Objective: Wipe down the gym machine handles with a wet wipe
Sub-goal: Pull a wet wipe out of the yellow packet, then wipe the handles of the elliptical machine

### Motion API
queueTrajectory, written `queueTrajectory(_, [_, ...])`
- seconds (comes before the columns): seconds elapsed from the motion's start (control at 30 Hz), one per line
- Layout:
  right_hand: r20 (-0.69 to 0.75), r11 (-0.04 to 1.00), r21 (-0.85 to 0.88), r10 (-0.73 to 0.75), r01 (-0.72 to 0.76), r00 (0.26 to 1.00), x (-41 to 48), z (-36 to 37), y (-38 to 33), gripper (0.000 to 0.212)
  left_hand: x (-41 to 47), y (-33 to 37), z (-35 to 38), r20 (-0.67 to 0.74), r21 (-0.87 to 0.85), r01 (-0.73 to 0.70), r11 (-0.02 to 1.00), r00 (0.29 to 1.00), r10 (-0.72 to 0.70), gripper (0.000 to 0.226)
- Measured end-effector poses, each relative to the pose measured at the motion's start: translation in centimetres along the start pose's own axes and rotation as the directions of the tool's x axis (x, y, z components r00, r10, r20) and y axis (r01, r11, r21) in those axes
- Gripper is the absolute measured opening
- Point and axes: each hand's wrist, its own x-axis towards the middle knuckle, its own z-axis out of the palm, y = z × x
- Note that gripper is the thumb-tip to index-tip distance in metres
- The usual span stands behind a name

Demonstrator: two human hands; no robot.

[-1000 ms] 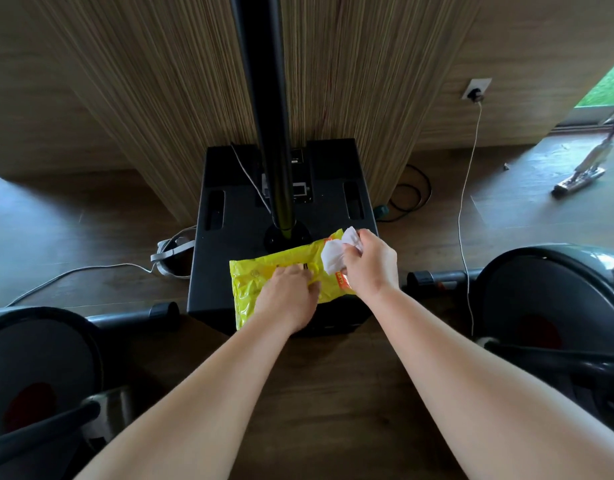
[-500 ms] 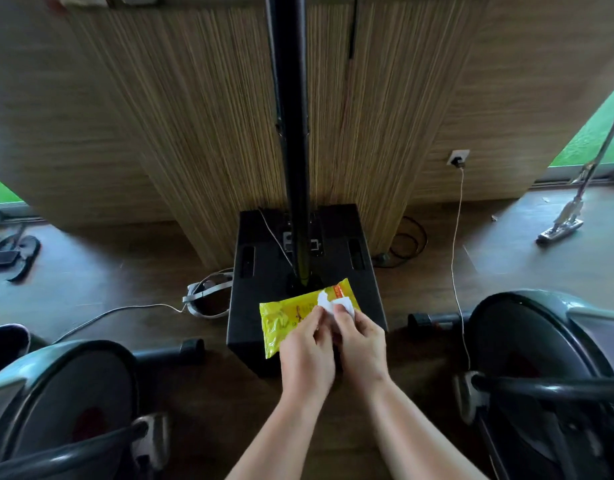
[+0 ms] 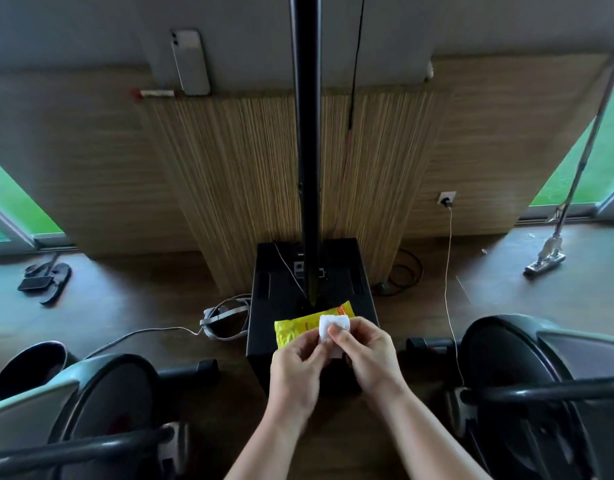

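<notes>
A folded white wet wipe (image 3: 328, 330) is held between both hands above a yellow wipe packet (image 3: 298, 328). The packet lies on a black box (image 3: 362, 289) at the foot of a black pole (image 3: 307, 133). My left hand (image 3: 295, 367) pinches the wipe's left edge. My right hand (image 3: 366, 351) pinches its right side with thumb and fingers. Black machine handle bars show at the lower left (image 3: 73, 450) and the lower right (image 3: 547, 391), apart from both hands.
Two exercise machines flank me, left (image 3: 101, 396) and right (image 3: 527, 358). A white cable (image 3: 447, 271) hangs from a wall socket (image 3: 446, 198). A phone (image 3: 189, 62) leans on the wall above. A mop (image 3: 554, 244) stands right; sandals (image 3: 44, 278) lie left.
The wipe has come free of the packet and now sits between both hands, lifted slightly toward me. My left hand has left the packet. The camera has tilted up.
</notes>
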Motion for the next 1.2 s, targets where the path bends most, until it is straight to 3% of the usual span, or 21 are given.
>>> queueTrajectory(0.1, [-0.055, 0.999, -0.028, -0.026, 0.024, 0.998, -0.5, 0.5, -0.5, 0.022, -0.8, 0.9, 0.0, -0.012, -0.021, -0.021, 1.000, 1.000, 0.021, 0.019])
queueTrajectory(0.23, [0.117, 0.974, 0.221, 0.029, -0.054, 0.993, -1.1, 1.1, -1.4, 0.054, -1.6, 2.1, 0.1, -0.003, -0.023, -0.033, 0.999, 0.999, 0.033, 0.016])
queueTrajectory(0.4, [0.176, 0.974, 0.219, 0.027, -0.065, 0.984, -2.1, 2.0, -2.5, 0.037, -1.9, 2.6, -0.3, -0.092, 0.176, -0.119, 0.977, 0.986, 0.137, 0.013])
queueTrajectory(0.57, [0.103, 0.993, 0.111, 0.021, -0.032, 0.994, -2.6, 2.5, -3.8, 0.031, -3.0, 4.6, 0.1, -0.168, 0.577, -0.136, 0.806, 0.945, 0.280, 0.022])
queueTrajectory(0.73, [0.075, 0.999, -0.005, -0.037, 0.038, 0.997, -2.4, 2.3, -5.8, 0.027, -2.9, 5.7, 0.2, -0.167, 0.695, -0.168, 0.699, 0.908, 0.385, 0.027])
queueTrajectory(0.8, [0.086, 0.996, -0.048, -0.069, 0.073, 0.994, -2.3, 2.3, -6.8, 0.025, -2.8, 6.2, -0.2, -0.109, 0.736, -0.212, 0.643, 0.900, 0.422, 0.044])
queueTrajectory(0.87, [0.121, 0.991, -0.076, -0.097, 0.107, 0.988, -2.0, 2.9, -8.0, 0.025, -3.1, 7.4, -0.9, -0.035, 0.769, -0.227, 0.597, 0.918, 0.394, 0.096])
queueTrajectory(0.93, [0.154, 0.988, -0.076, -0.123, 0.136, 0.980, -1.6, 3.9, -9.3, 0.024, -3.3, 9.0, -1.9, 0.004, 0.805, -0.233, 0.546, 0.922, 0.388, 0.125])
queueTrajectory(1.07, [0.261, 0.976, -0.069, -0.180, 0.204, 0.948, -1.5, 7.0, -12.4, 0.022, -4.9, 13.0, -5.0, -0.012, 0.804, -0.244, 0.542, 0.905, 0.425, 0.121])
queueTrajectory(1.2, [0.365, 0.950, -0.078, -0.256, 0.304, 0.895, -2.9, 11.0, -15.3, 0.024, -6.9, 16.2, -9.3, -0.088, 0.839, -0.216, 0.500, 0.852, 0.516, 0.068])
